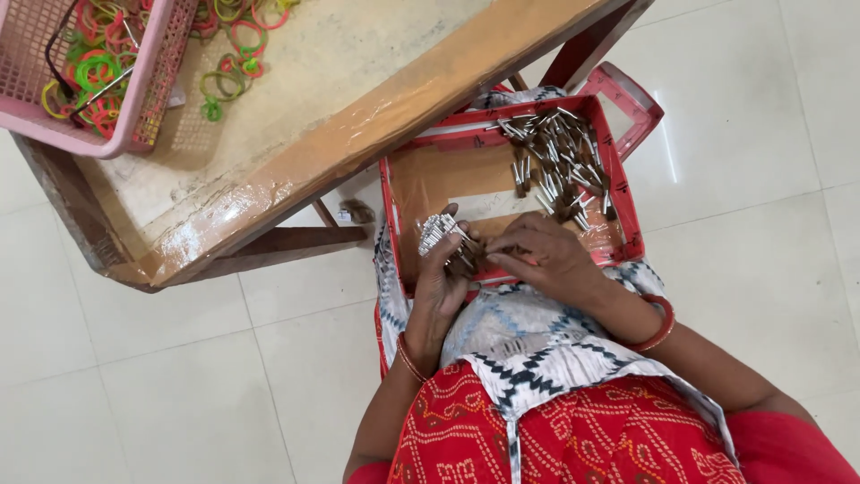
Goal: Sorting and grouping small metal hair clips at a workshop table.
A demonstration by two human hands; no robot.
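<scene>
Gathering step, seen from above. The left hand (439, 282) has its fingers clamped round a bundle of small metal-tipped sticks (437, 231). The right hand (542, 255), fingers drawn together, appears to pinch one or two more just beside that bundle, though the grip is hard to make out. Loose sticks (560, 157) lie beyond the fingers in the red tray (629, 206) on the lap. Adding pieces calls for keeping their tips aligned.
</scene>
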